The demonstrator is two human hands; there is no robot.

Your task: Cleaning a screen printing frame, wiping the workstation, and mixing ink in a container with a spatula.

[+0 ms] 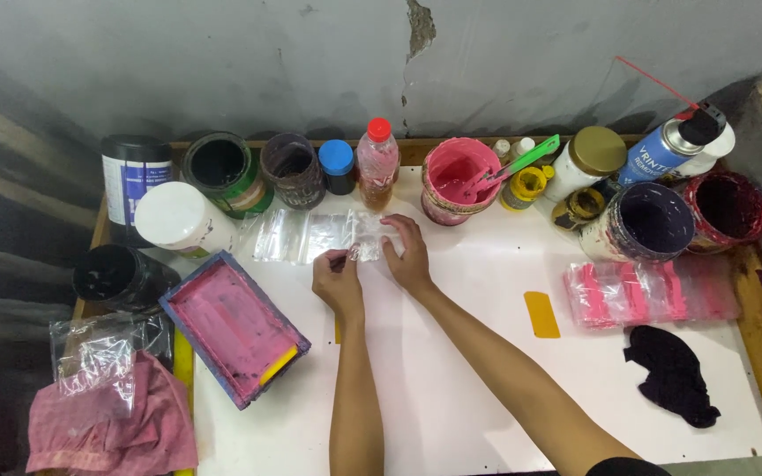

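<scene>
My left hand [339, 280] pinches the near edge of the clear plastic bags [310, 234] lying sideways on the counter [451, 370] just past my fingers, and my right hand [407, 256] rests flat and open on them.

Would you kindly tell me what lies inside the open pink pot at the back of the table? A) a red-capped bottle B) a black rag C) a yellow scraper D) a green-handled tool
D: a green-handled tool leans out of the pink pot, while the bottle stands beside it and the rag and scraper lie on the table.
</scene>
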